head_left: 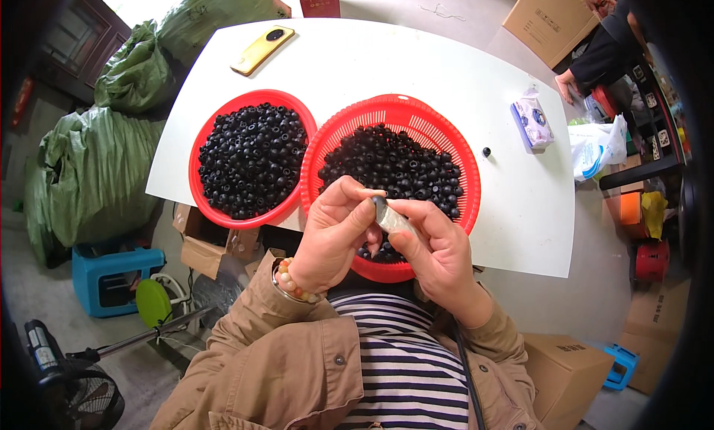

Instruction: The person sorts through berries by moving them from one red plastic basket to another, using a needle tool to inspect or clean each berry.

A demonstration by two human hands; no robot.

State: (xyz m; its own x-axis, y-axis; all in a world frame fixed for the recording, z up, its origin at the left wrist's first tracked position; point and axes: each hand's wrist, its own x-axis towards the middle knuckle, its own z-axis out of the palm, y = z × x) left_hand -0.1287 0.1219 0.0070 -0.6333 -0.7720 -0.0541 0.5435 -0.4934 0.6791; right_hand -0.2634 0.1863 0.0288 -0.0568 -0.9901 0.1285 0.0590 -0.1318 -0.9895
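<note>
My left hand (336, 235) is closed, pinching a small black round piece (379, 204) between thumb and fingertips. The fingers of my right hand (440, 250) grip a short pale, wrapped-looking tool (394, 221), and its tip meets the black piece. What the tool is exactly cannot be made out. Both hands are held over the near part of a red slotted basket (468, 162), which holds many small black pieces (401, 158). To its left a round red basin (223, 219) is filled with similar black pieces (251, 158), several showing round holes.
The white table (513, 222) also bears a yellow phone (262, 50), a purple-and-white packet (532, 121) and a lone black piece (486, 152). Green sacks (93, 177) and a blue stool (111, 281) stand left. Cardboard boxes (565, 374) flank me; another person's foot (565, 86) shows far right.
</note>
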